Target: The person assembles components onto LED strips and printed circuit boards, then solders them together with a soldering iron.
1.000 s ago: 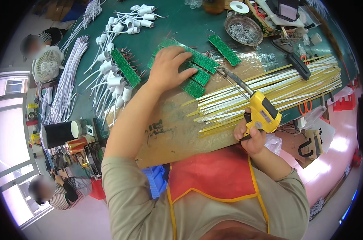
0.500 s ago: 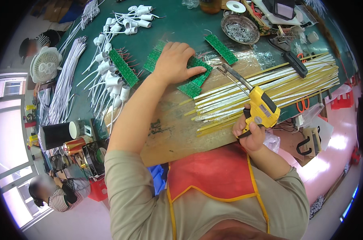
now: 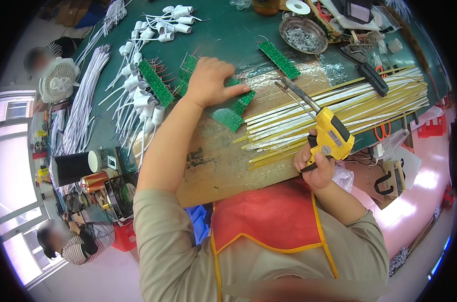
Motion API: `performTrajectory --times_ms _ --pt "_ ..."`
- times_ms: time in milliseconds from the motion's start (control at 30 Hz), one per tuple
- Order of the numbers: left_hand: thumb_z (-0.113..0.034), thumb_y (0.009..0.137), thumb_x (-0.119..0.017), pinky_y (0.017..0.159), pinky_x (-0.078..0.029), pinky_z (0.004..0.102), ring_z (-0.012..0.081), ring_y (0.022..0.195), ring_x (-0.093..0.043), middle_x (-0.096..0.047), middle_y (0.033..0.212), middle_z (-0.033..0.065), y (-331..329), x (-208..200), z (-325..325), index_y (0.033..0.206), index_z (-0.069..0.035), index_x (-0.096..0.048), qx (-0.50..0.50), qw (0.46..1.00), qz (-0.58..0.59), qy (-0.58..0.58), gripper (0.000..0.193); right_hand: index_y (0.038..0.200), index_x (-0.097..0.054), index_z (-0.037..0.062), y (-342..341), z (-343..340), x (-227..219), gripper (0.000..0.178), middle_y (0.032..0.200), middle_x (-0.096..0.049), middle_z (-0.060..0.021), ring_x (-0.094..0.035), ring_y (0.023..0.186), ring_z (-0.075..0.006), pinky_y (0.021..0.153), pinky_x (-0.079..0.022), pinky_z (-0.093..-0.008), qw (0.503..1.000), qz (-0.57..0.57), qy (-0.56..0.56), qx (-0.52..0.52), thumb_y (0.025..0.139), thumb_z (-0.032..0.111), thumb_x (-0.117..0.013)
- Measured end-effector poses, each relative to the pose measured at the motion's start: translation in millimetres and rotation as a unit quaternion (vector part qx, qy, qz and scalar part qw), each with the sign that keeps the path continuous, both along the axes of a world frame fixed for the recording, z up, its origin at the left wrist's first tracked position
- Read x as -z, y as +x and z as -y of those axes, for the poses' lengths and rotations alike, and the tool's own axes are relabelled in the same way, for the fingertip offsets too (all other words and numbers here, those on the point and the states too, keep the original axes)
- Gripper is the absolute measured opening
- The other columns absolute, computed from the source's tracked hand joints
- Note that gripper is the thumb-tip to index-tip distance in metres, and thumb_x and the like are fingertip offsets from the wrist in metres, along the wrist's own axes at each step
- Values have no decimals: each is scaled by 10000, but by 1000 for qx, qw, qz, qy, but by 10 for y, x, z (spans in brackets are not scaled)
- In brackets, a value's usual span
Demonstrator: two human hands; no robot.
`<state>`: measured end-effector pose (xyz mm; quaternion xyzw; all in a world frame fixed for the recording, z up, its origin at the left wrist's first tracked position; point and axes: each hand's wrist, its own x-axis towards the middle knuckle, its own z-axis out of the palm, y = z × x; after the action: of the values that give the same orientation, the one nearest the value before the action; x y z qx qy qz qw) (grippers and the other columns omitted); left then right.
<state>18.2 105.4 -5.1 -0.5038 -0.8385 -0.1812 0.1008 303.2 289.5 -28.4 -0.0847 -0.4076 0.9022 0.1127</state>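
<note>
Near the desk's front edge, on a brown worn board (image 3: 223,161), flat green circuit boards (image 3: 231,113) lay under the left hand (image 3: 211,83), fingers spread flat and pressing on them, gripping nothing. Right hand (image 3: 316,166) was curled tight around the grip of a yellow pistol-shaped soldering gun (image 3: 329,133), its thin metal tip aimed toward the far edge. Long pale yellow strips (image 3: 349,103) ran across the board to the desk's right edge. White plastic lamp sockets (image 3: 138,95) with wires sat scattered on the green desk (image 3: 228,35) left of the hand. Round metal dish (image 3: 304,34) of shiny bits sat near the far edge.
</note>
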Motion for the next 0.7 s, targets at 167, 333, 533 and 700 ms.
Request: performTrajectory --times_ms 167,333,533,700 --pt "-577 703 -688 807 -395 388 280 810 -530 -582 748 68 77 21 231 719 -84 -607 66 997 1 40 500 1331 -384 18 -16 32 -1 607 729 -501 -38 -498 579 -150 529 -443 -303 1000 11 19 7 866 332 -616" --pt "-561 666 -722 823 -399 398 286 797 -531 -572 750 66 299 3 466 728 -87 -613 94 995 36 18 491 1332 -360 13 -16 -12 13 588 768 -502 -72 -511 624 -174 589 -452 -319 1000 -12 12 -15 879 286 -619" --pt "-562 627 -749 843 -408 413 293 757 -512 -517 736 70 828 -52 576 743 -101 -580 128 990 38 45 504 1336 -356 5 -19 6 20 586 769 -502 -69 -515 625 -173 586 -453 -318 1000 -5 14 -15 880 271 -610" --pt "-581 615 -740 788 -413 406 271 719 -489 -478 707 62 1264 -6 522 713 -101 -531 65 994 16 87 532 1333 -362 3 -24 6 19 587 767 -506 -61 -515 619 -167 576 -451 -313 1000 -6 21 -20 877 274 -611"
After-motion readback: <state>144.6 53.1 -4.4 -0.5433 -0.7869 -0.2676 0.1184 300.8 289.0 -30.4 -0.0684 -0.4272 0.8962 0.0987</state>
